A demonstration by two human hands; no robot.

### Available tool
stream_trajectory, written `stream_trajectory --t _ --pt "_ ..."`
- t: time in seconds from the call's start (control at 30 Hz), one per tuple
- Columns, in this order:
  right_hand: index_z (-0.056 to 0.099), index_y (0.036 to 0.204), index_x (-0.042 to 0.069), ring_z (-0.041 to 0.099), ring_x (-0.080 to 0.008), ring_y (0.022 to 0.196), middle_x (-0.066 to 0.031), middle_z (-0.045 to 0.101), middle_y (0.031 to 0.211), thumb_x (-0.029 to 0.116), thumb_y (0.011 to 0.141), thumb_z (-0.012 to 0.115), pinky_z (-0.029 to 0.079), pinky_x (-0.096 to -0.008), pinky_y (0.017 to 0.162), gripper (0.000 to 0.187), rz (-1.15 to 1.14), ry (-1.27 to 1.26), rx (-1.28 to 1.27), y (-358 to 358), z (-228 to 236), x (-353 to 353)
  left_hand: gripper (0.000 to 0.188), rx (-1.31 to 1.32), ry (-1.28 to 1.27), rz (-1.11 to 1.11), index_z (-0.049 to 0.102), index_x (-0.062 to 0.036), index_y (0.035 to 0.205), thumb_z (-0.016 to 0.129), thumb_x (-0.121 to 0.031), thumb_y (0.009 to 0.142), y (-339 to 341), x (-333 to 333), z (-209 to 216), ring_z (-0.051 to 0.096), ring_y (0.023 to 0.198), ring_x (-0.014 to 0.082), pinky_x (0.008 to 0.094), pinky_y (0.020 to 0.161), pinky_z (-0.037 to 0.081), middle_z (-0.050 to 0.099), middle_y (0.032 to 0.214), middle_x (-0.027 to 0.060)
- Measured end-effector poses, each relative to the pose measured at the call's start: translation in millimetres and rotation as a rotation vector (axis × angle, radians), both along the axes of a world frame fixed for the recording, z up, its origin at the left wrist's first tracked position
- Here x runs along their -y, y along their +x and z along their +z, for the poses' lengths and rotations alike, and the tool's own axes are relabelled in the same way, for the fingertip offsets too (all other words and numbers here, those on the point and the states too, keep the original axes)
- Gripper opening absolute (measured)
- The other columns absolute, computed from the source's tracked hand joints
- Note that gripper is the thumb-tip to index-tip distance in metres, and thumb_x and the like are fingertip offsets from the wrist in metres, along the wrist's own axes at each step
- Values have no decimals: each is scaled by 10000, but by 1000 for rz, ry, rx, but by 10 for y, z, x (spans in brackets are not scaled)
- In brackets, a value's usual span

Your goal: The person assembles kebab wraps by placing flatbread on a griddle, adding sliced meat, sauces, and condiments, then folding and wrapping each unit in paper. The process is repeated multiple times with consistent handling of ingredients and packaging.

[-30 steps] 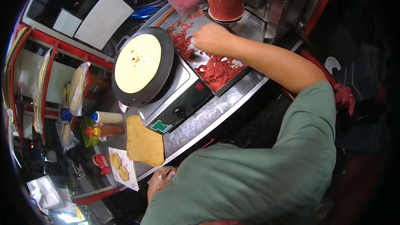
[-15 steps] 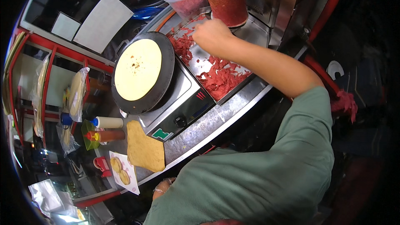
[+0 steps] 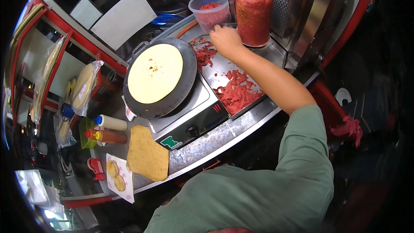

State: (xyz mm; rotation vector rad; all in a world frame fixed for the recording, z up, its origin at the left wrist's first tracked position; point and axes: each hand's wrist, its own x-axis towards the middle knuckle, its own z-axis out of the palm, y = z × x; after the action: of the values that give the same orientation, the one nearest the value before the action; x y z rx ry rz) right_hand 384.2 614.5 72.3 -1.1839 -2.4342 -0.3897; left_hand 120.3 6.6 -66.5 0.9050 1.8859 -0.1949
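1. Red meat shavings (image 3: 239, 97), in steel tray (image 3: 221, 67).
2. Right hand (image 3: 226, 41), over tray's far end; fingers (image 3: 217, 28) curled inward, any hold cannot be told.
3. Meat cone (image 3: 254, 19), right of hand; plastic tub (image 3: 197, 13), beyond.
4. Black pan (image 3: 188, 75) bearing flatbread (image 3: 155, 80), left of tray.

Brightly lit counter (image 3: 202, 146), dark warped edges

The tub (image 3: 213, 17) stands behind the tray (image 3: 221, 68), perhaps touching it.

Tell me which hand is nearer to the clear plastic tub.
Right. The right hand is over the metal tray, close to the near side of the clear plastic tub. The left hand cannot be made out anywhere near it.
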Motion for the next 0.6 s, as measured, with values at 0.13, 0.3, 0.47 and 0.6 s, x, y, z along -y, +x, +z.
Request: stream_trajectory --t 0.13,0.3,0.47,0.6 --pt "803 995 67 768 -318 972 -151 748 1109 132 886 682 620 -441 719 175 184 80 331 -641 260 -369 505 3 9 92 673 -82 1333 513 -480 1066 58 334 -235 701 1126 350 427 976 518 728 1242 193" --pt "812 1022 80 768 -310 1029 -146 779 1136 131 899 677 625 -448 774 190 154 -14 471 -830 417 -608 508 -18 40 121 672 -84 1335 508 -483 1066 -121 472 -448 699 1129 351 429 980 516 726 1246 191" --pt "811 1016 61 768 -346 998 -178 785 1055 113 855 709 620 -472 815 197 127 -168 543 -586 868 -67 510 -7 56 233 671 -87 1337 503 -486 1067 -67 764 -780 697 1132 351 431 983 515 725 1251 189" --pt "793 1010 11 751 -393 1005 -224 769 1049 113 899 651 602 -503 858 207 -115 -403 360 -80 907 105 512 -19 70 268 670 -89 1339 500 -489 1068 -134 854 -937 696 1135 352 432 986 513 724 1254 188"
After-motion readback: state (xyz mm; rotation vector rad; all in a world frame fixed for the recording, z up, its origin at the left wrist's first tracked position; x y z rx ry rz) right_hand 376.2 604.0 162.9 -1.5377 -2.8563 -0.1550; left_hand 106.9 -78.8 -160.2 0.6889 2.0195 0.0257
